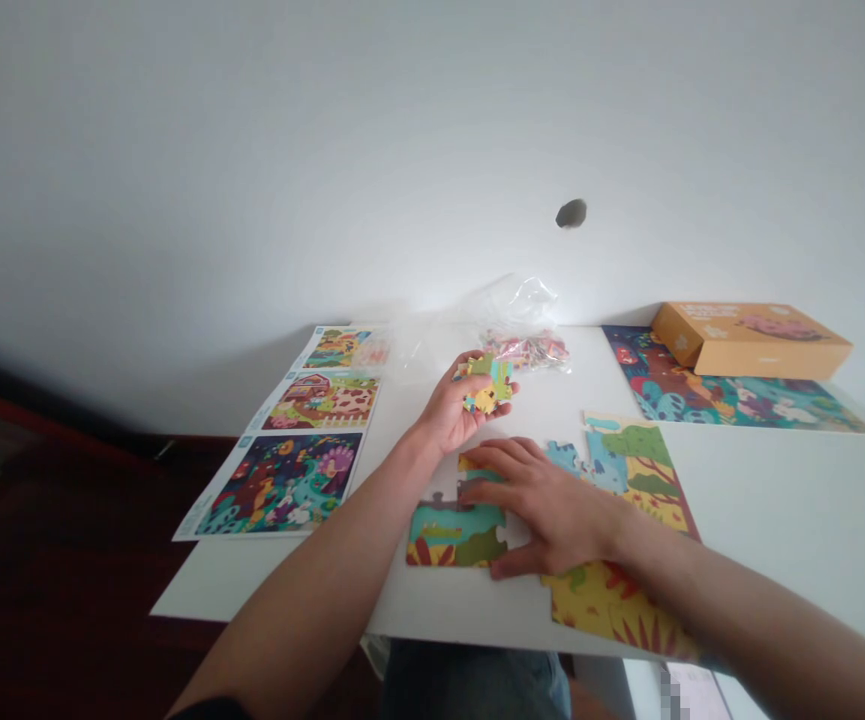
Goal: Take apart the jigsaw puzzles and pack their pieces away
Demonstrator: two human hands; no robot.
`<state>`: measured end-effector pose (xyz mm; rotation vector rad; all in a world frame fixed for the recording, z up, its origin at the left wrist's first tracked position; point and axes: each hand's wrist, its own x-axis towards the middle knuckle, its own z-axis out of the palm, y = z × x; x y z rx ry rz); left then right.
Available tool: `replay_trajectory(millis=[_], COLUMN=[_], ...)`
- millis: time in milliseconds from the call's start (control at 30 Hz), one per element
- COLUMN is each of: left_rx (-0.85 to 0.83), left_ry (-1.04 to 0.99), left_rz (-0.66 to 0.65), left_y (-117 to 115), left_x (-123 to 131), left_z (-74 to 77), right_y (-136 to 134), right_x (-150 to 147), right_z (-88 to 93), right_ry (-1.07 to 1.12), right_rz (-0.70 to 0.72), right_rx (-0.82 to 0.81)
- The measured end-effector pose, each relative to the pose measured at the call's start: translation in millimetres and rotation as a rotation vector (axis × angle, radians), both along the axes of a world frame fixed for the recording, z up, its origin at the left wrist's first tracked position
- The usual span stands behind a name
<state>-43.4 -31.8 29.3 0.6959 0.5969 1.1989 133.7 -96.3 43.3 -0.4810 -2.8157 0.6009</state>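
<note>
Our left hand [457, 412] was curled closed around a stack of puzzle pieces [486, 400], thumb on top, while our right hand [544, 500] lay palm down with fingers spread wide over the table [769, 520]; we could not tell what was under its palm. From that right hand, a joined green section [451, 540] sat just beside it at eight o'clock, a tree section [653, 480] at three, and a yellow section [612, 620] at five. Farther off, we had the picture sheet [282, 485] at nine, the plastic bag [526, 300] of pink pieces [526, 352] at twelve, and the orange box [766, 345] at two, resting on a dark picture panel [747, 402].
</note>
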Motion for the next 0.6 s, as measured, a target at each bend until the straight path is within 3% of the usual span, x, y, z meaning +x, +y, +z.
replay_trajectory(millis=[167, 600], left_rx=[0.000, -0.038], left_ry=[0.006, 0.121], left_rz=[0.030, 0.136], left_y=[1.9, 4.8], left_x=[0.1, 1.5], left_z=[-2.3, -2.6], right_y=[7.1, 13.8], right_x=[4.7, 6.2], right_z=[-2.9, -1.8], right_ry=[-0.013, 0.139], right_rz=[-0.224, -0.226], right_rx=[0.013, -0.036])
